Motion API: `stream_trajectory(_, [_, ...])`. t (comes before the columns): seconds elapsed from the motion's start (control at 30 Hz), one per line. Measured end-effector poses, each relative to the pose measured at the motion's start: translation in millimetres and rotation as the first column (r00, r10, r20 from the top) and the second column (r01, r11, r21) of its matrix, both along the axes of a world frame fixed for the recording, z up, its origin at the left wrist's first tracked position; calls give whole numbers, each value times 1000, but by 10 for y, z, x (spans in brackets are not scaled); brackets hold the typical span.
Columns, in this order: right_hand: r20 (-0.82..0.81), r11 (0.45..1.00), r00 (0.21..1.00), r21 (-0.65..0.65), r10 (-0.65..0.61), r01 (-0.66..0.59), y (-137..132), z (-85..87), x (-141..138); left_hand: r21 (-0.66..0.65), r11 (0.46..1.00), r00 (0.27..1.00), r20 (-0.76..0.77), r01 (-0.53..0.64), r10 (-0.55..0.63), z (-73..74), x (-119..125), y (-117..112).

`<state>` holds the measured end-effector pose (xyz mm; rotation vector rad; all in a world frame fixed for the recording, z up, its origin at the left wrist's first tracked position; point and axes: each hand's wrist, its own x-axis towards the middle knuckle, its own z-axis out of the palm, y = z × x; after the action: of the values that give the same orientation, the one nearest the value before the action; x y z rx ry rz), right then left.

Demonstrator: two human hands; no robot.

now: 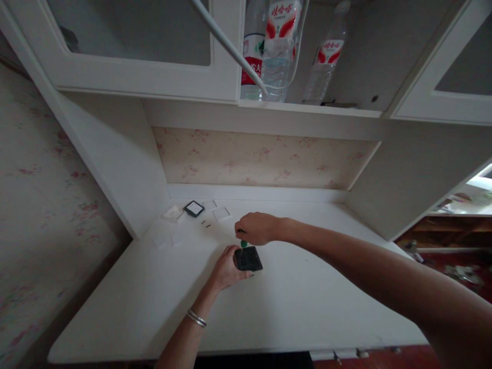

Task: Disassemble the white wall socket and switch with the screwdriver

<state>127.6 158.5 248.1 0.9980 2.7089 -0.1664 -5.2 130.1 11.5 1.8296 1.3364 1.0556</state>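
Note:
A black, roughly square plastic piece [249, 260] with a recessed face sits low on the white tabletop. My left hand [226, 271] grips it from the left, with fingers along its far side and thumb on its near side. Over its far left corner, my right hand [258, 229] is closed around a screwdriver [244, 244] with a green handle, its thin shaft pointing down at the black piece. Whether the tip sits in a screw is too small to tell. Two small dark screw-like bits [208, 225] lie to the left beyond my hands.
On the white table [292, 307], a dark-rimmed white square plate [194, 208], a whitish square piece [173, 213] and a pale square frame [221, 213] lie at back left. Faint clear squares [176, 239] are nearer. Overhead, a cabinet shelf holds plastic bottles [282, 46]; a pale cable [230, 46] hangs before it.

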Motion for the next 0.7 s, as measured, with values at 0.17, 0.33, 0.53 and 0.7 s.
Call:
stream_trajectory(0.17, [-39, 996, 996, -38, 80, -81, -14, 11, -2, 26, 1000, 998, -69, 1, 1, 71, -6, -4])
stream_trajectory(0.33, [-72, 996, 994, 30, 84, -82, -5, -9, 27, 54, 998, 990, -137, 25, -17, 138, -19, -13])
stream_trajectory(0.53, [-265, 995, 959, 29, 99, -94, -27, 60, 280, 34, 999, 976, -214, 35, -27, 250, -45, 20])
stream_trajectory(0.7, [-553, 997, 831, 8, -60, 77, -63, -35, 689, 46, 998, 967, -253, 33, -20, 329, -53, 26])
